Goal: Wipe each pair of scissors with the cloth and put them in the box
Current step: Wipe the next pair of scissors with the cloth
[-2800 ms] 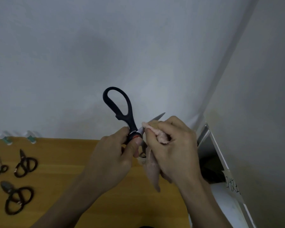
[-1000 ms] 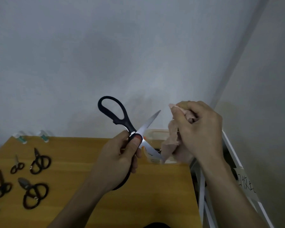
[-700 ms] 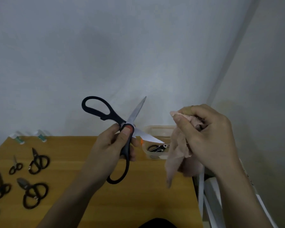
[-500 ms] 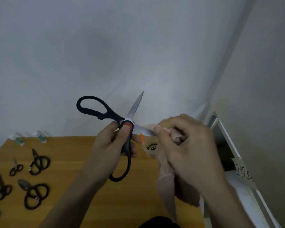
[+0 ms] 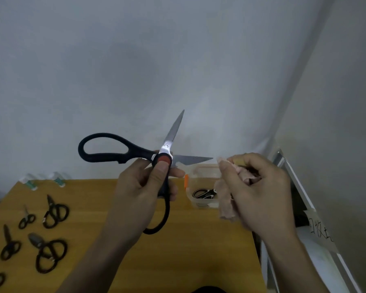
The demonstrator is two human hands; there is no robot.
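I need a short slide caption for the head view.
Left hand holds open black scissors; right hand grips pink cloth beside the blade.

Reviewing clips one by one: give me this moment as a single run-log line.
phase: wiping | left hand: grips open black scissors | right hand: holds pink cloth, off blade | box: one pair inside | table: more scissors waiting

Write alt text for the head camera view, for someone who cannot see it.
A left hand holds large black-handled scissors with blades spread open, while the right hand grips a pink cloth just off one blade tip. Behind sits a clear box holding one pair; more scissors lie on the wooden table.
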